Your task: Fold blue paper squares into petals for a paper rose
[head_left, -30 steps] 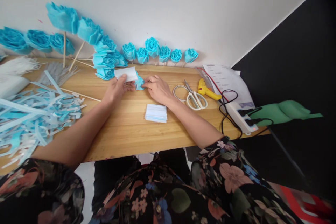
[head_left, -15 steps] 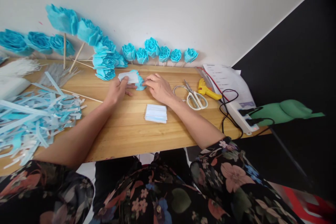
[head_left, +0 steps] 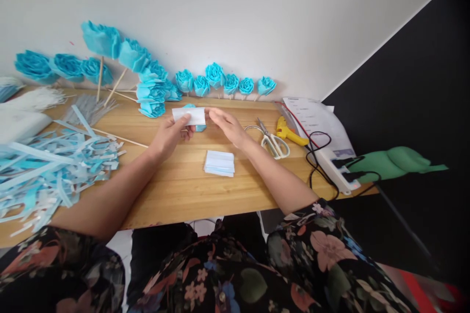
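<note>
A small white rectangular fabric sheet (head_left: 197,116) is in my left hand (head_left: 171,134), thumb on top and fingers curled underneath. My right hand (head_left: 229,127) is at the sheet's right edge, its fingertips drawn together there; their exact grip is partly hidden. Beneath and behind the sheet lies a light blue fabric piece (head_left: 200,128), mostly covered. Nearer me on the table is a stack of pale, pleated rectangles (head_left: 219,163). White-handled scissors (head_left: 273,142) lie to the right of my right hand.
Blue fabric flowers (head_left: 215,76) on sticks lean along the wall. A heap of cut strips (head_left: 55,171) covers the table's left, with thin grey strands (head_left: 86,112) behind. At right are a yellow glue gun (head_left: 290,132), black cable, papers (head_left: 316,117) and a power strip (head_left: 338,173).
My left hand has raised the white sheet and turned it flatter towards me, over the blue piece. The right hand has left the blue piece for the sheet's edge. The view has shifted slightly.
</note>
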`<state>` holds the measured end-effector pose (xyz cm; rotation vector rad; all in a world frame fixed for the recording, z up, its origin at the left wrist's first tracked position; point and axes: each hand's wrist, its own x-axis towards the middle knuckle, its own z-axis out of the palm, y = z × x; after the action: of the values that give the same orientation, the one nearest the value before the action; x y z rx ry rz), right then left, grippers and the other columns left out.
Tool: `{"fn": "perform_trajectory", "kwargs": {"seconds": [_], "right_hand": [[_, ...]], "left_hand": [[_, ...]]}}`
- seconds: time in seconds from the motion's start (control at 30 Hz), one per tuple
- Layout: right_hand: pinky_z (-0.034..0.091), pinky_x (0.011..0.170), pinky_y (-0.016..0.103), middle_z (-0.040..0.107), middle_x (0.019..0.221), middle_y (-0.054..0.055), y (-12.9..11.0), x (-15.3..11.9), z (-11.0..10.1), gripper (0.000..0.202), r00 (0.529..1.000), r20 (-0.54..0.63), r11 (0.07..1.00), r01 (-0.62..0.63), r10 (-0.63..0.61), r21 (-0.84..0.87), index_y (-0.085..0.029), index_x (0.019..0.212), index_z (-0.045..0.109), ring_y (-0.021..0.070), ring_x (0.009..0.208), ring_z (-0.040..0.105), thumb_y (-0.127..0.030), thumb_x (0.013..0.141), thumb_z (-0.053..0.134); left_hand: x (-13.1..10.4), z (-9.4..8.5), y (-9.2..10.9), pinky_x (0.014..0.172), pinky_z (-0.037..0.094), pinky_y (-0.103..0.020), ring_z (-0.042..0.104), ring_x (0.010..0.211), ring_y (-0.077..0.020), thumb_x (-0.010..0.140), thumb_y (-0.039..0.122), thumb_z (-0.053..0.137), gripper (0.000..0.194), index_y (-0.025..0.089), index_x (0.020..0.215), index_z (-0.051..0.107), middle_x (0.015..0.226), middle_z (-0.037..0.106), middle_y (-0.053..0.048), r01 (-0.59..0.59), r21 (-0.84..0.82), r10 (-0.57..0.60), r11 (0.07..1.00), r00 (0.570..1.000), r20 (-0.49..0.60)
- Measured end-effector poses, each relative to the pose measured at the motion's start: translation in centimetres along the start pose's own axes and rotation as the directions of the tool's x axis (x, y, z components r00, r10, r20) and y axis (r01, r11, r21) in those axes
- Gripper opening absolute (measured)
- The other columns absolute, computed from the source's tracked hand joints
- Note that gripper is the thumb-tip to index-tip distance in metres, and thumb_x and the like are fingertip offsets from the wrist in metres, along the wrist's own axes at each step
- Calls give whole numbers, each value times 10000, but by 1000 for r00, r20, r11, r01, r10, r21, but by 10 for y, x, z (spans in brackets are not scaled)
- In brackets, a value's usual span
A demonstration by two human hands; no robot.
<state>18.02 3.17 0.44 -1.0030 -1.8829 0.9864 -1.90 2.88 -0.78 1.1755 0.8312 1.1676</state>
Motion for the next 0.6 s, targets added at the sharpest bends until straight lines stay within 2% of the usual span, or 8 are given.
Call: {"fn": "perform_trajectory", "kwargs": {"seconds": [0.07, 0.13, 0.23, 0.33, 0.47, 0.6], "right_hand": [[493, 873, 297, 717, 1073, 52, -1, 0, 2, 444, 1000, 0, 997, -3, 3, 71, -186, 1282, 622, 183, 1015, 643, -475, 964, 509], [479, 783, 269, 711, 947, 20, 0, 0, 3, 426, 999, -38, 997, 13, -11, 72, -182, 1253, 630, 154, 874, 635, -423, 902, 606], [426, 668, 248, 673, 822, -30, -3, 0, 2, 404, 997, -69, 999, 44, -44, -7, -210, 1259, 625, 112, 702, 562, -342, 878, 626], [417, 644, 246, 642, 750, -57, -12, -3, -3, 432, 997, -44, 996, 57, -60, -67, -227, 1293, 603, 101, 643, 528, -299, 868, 636], [492, 779, 280, 731, 864, -16, -21, -14, -14, 412, 995, -67, 996, 63, -67, -64, -237, 1349, 548, 133, 801, 658, -313, 943, 555], [517, 897, 334, 756, 1114, 42, -18, -27, -20, 313, 990, -73, 985, 111, -122, -130, -242, 1250, 608, 178, 1044, 695, -261, 942, 555]], "left_hand": [[-2, 3, 0, 405, 380, -219, 543, 493, -117, 826, 466, 715, 338, 140, 809, 627, 646, 623, -28, 1, 9, -1, 1000, 1000, 26], [-3, 4, 0, 409, 391, -220, 554, 509, -118, 784, 502, 753, 391, 129, 784, 637, 660, 628, -34, 10, 19, -11, 1000, 998, 55], [-4, 3, 1, 417, 405, -229, 564, 513, -125, 724, 536, 797, 441, 121, 783, 659, 659, 640, -40, 16, 29, -18, 999, 997, 69], [-4, 2, 2, 436, 400, -236, 536, 471, -115, 727, 528, 794, 425, 124, 762, 670, 591, 625, -28, 6, 62, -9, 998, 998, 59], [-4, 2, 3, 452, 395, -229, 532, 471, -107, 692, 516, 817, 416, 129, 730, 670, 570, 623, -22, 38, 16, -38, 999, 999, -10], [-4, 4, 0, 447, 393, -220, 541, 483, -108, 652, 519, 849, 436, 128, 741, 677, 581, 631, -24, 78, -51, -80, 996, 996, -30]]}}
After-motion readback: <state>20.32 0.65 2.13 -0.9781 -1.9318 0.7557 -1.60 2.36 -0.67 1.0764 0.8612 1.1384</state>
